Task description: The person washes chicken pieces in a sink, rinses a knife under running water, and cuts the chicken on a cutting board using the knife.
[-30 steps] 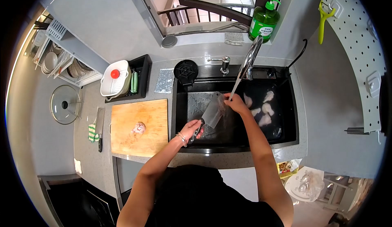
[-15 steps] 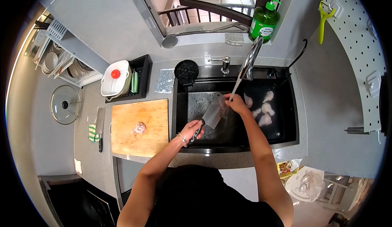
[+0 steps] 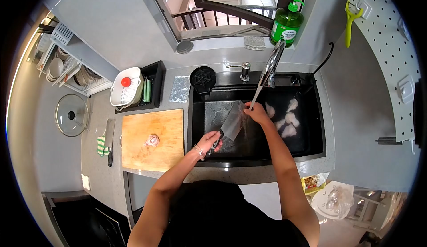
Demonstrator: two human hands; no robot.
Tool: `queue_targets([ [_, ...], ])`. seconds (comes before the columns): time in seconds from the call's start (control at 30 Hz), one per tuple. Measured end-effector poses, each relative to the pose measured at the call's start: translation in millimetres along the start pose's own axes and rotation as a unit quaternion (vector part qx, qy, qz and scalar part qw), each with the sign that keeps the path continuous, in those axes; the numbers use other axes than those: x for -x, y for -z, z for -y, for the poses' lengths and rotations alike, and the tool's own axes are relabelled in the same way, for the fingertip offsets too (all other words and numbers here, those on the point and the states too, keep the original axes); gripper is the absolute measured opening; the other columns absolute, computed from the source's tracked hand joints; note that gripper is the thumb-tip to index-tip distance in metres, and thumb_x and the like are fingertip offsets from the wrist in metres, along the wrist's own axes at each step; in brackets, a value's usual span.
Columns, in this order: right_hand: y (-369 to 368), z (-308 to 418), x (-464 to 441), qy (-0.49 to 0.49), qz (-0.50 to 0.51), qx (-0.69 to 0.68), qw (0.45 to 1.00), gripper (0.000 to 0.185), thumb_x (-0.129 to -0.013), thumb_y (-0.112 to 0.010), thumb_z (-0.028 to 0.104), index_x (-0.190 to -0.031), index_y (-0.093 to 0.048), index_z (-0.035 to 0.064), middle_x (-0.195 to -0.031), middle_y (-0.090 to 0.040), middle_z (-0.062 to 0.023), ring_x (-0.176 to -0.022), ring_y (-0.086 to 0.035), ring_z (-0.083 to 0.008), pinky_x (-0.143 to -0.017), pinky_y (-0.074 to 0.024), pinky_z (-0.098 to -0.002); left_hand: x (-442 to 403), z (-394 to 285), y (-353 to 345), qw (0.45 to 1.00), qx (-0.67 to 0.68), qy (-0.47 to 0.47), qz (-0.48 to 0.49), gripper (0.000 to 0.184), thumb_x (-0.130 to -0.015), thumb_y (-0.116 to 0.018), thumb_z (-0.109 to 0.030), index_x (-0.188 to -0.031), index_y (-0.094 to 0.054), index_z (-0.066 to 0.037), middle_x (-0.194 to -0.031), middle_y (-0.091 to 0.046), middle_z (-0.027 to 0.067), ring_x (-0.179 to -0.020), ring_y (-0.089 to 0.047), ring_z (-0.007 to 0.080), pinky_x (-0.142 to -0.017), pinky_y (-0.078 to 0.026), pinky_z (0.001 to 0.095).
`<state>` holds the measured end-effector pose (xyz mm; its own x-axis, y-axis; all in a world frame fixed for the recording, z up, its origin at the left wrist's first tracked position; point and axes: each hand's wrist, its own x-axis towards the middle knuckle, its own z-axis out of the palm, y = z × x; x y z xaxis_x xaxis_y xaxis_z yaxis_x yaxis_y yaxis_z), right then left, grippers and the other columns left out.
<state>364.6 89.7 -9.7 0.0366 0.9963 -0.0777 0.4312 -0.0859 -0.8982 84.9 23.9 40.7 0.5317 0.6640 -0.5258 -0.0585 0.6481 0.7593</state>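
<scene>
Over the left basin of the black sink [image 3: 262, 161], my left hand [image 3: 210, 142] is closed round the dark handle of a cleaver [image 3: 232, 123]. Its broad blade points away from me, tilted to the right. My right hand [image 3: 256, 112] has its fingers curled at the far end of the blade, beside the running stream from the faucet [image 3: 272, 64]; the fingertips are partly hidden. Several pale pieces of raw meat [image 3: 290, 119] lie in water in the right basin. One more piece of raw meat [image 3: 152, 140] rests on the wooden cutting board [image 3: 133, 123] at the left.
Left of the board lies a knife [image 3: 109, 133] beside a green-striped cloth [image 3: 102, 144]. A glass lid [image 3: 71, 113] leans at the wall. Behind the board stands a white basket [image 3: 119, 91] in a black tray. A green soap bottle [image 3: 287, 24] stands on the sill.
Hardly anything differs. Both hands and the cleaver keep almost the same place, and the water still runs.
</scene>
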Motion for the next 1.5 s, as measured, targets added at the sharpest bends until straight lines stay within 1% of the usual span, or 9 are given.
queue_targets([
  [0.1, 9.1, 19.9, 5.2, -0.029, 0.035, 0.019, 0.999, 0.039, -0.073, -0.076, 0.020, -0.100, -0.063, -0.0039, -0.091, -0.067, -0.0115, -0.084, -0.063, -0.0195, -0.077, -0.0490, -0.0327, 1.2, -3.6, -2.7, 1.000, -0.006, 0.004, -0.003, 0.024, -0.097, -0.048, -0.026, -0.091, -0.054, -0.004, -0.070, -0.057, 0.0055, -0.050, -0.050, 0.0110, -0.043, -0.039, 0.0233],
  [0.2, 2.7, -0.8, 0.8, 0.005, -0.009, 0.009, 1.000, 0.041, -0.072, -0.077, 0.021, -0.101, -0.063, -0.0037, -0.090, -0.066, -0.0114, -0.083, -0.063, -0.0190, -0.076, -0.0489, -0.0319, -1.5, -3.9, -5.0, 1.000, -0.012, 0.008, -0.008, 0.024, -0.098, -0.048, -0.026, -0.092, -0.053, -0.004, -0.070, -0.057, 0.0056, -0.050, -0.050, 0.0110, -0.043, -0.039, 0.0235],
  [0.5, 7.4, -8.9, -4.4, 0.001, 0.005, 0.014, 1.000, 0.042, -0.072, -0.077, 0.022, -0.103, -0.062, -0.0026, -0.091, -0.065, -0.0101, -0.083, -0.061, -0.0179, -0.076, -0.0484, -0.0314, -6.6, -5.3, -6.6, 1.000, -0.011, 0.015, -0.001, 0.023, -0.098, -0.048, -0.026, -0.091, -0.052, -0.004, -0.070, -0.057, 0.0057, -0.050, -0.050, 0.0106, -0.044, -0.040, 0.0233],
  [0.73, 0.2, -10.4, 0.0, 0.054, -0.040, 0.105, 0.992, 0.039, -0.074, -0.073, 0.023, -0.104, -0.063, 0.0002, -0.096, -0.064, -0.0126, -0.087, -0.062, -0.0248, -0.078, -0.0484, -0.0343, -6.5, -9.8, -6.1, 1.000, -0.013, 0.005, -0.005, 0.023, -0.097, -0.048, -0.026, -0.092, -0.053, -0.004, -0.070, -0.057, 0.0055, -0.051, -0.050, 0.0104, -0.044, -0.040, 0.0230],
  [0.8, 6.9, 9.2, 6.1, 0.064, -0.050, 0.129, 0.988, 0.039, -0.074, -0.073, 0.025, -0.103, -0.064, 0.0004, -0.098, -0.064, -0.0138, -0.089, -0.062, -0.0273, -0.079, -0.0485, -0.0358, -5.7, -10.3, -4.7, 1.000, -0.006, 0.010, -0.002, 0.023, -0.098, -0.048, -0.026, -0.091, -0.053, -0.004, -0.070, -0.057, 0.0055, -0.051, -0.050, 0.0105, -0.044, -0.040, 0.0230],
  [0.9, 13.9, 15.8, 6.0, 0.035, -0.013, 0.125, 0.991, 0.035, -0.075, -0.069, 0.030, -0.100, -0.066, 0.0063, -0.096, -0.062, -0.0107, -0.095, -0.058, -0.0292, -0.083, -0.0461, -0.0389, -2.1, -12.1, -4.8, 1.000, -0.017, 0.016, -0.007, 0.023, -0.098, -0.048, -0.026, -0.091, -0.053, -0.004, -0.070, -0.057, 0.0056, -0.051, -0.050, 0.0105, -0.044, -0.040, 0.0231],
  [1.2, 12.1, 7.1, -1.0, 0.031, -0.011, 0.118, 0.992, 0.035, -0.074, -0.069, 0.033, -0.096, -0.067, 0.0055, -0.093, -0.063, -0.0106, -0.092, -0.059, -0.0294, -0.081, -0.0466, -0.0388, -3.2, -11.3, -4.3, 1.000, -0.021, 0.010, -0.003, 0.023, -0.098, -0.048, -0.025, -0.092, -0.053, -0.003, -0.071, -0.058, 0.0061, -0.050, -0.050, 0.0104, -0.044, -0.040, 0.0231],
  [1.33, 15.2, 16.5, 4.1, 0.028, -0.015, 0.136, 0.990, 0.036, -0.074, -0.069, 0.033, -0.097, -0.067, 0.0053, -0.094, -0.063, -0.0113, -0.093, -0.059, -0.0298, -0.082, -0.0462, -0.0390, -5.6, -8.6, -3.3, 1.000, -0.015, 0.008, -0.001, 0.022, -0.098, -0.048, -0.027, -0.090, -0.053, -0.006, -0.070, -0.058, 0.0070, -0.050, -0.050, 0.0110, -0.044, -0.040, 0.0232],
  [1.5, 13.4, 13.1, 2.1, 0.031, -0.015, 0.124, 0.992, 0.036, -0.075, -0.068, 0.032, -0.100, -0.066, 0.0060, -0.096, -0.063, -0.0114, -0.095, -0.058, -0.0304, -0.083, -0.0457, -0.0396, -5.5, -9.4, -3.4, 1.000, -0.016, 0.006, 0.002, 0.022, -0.098, -0.048, -0.027, -0.090, -0.053, -0.006, -0.070, -0.058, 0.0071, -0.050, -0.050, 0.0109, -0.044, -0.040, 0.0231],
])
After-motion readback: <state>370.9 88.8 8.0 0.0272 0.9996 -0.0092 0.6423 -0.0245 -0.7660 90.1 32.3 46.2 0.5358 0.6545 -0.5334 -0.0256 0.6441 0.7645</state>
